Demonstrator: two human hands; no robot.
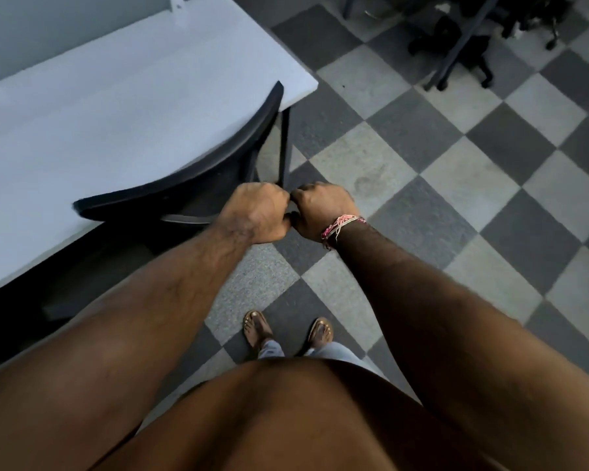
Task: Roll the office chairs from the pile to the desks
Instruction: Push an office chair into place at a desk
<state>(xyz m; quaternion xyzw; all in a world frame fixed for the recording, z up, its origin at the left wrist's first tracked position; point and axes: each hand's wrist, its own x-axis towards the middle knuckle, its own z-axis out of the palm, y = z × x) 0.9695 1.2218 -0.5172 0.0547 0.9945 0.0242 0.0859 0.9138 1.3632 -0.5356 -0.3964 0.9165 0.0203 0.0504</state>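
Here the black office chair (198, 171) stands tucked against the white desk (116, 107). The left hand (255, 212) and right hand (323, 209) curl side by side round its frame, knuckles touching.

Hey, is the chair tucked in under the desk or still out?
Tucked in: the chair backrest overlaps the desk edge, its seat hidden beneath.

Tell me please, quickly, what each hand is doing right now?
Left hand: fingers curled, gripping part of the office chair by the desk.
Right hand: fingers curled, apparently gripping the same chair part.
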